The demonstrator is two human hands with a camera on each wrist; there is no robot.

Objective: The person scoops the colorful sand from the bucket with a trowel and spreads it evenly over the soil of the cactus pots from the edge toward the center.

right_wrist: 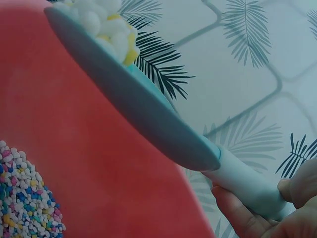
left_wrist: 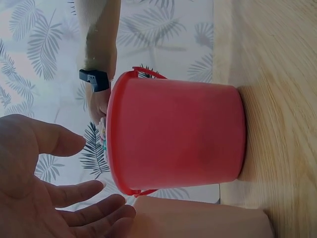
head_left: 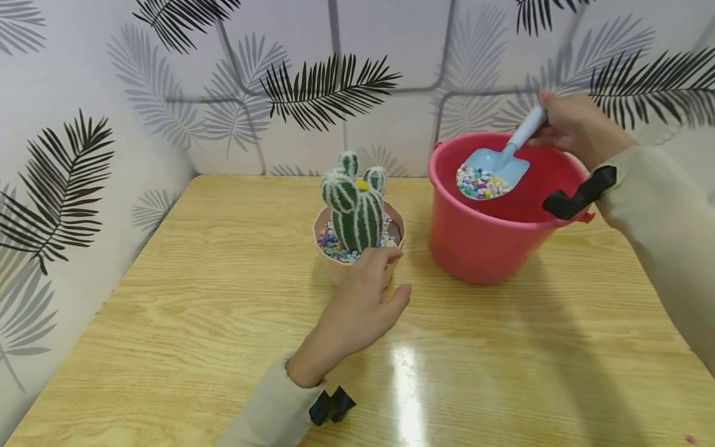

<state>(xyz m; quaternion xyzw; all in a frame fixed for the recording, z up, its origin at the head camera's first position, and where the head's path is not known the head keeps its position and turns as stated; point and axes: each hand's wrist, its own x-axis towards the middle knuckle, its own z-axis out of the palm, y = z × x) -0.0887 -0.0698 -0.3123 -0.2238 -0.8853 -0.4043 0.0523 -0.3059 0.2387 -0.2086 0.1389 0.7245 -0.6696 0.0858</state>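
My right hand [head_left: 578,124] grips the handle of a light blue toy shovel [head_left: 516,152] and holds it over the mouth of a red bucket [head_left: 486,242]. Small multicoloured pebbles [head_left: 481,183] lie heaped on the shovel's blade. More loose pebbles [right_wrist: 27,198] show at the bottom of the bucket in the right wrist view. My left hand [head_left: 360,304] is at the near side of a pale pink pot [head_left: 335,270], its fingers loosely bent and nothing held; whether it touches the rim I cannot tell. A green and white cactus [head_left: 357,220] stands in the pot among coloured pebbles.
The bucket and pot stand side by side on a light wooden table [head_left: 223,310], the bucket to the right. A wall with a leaf pattern [head_left: 385,37] rises behind the table. A tiny pink piece [head_left: 691,439] lies near the front right corner.
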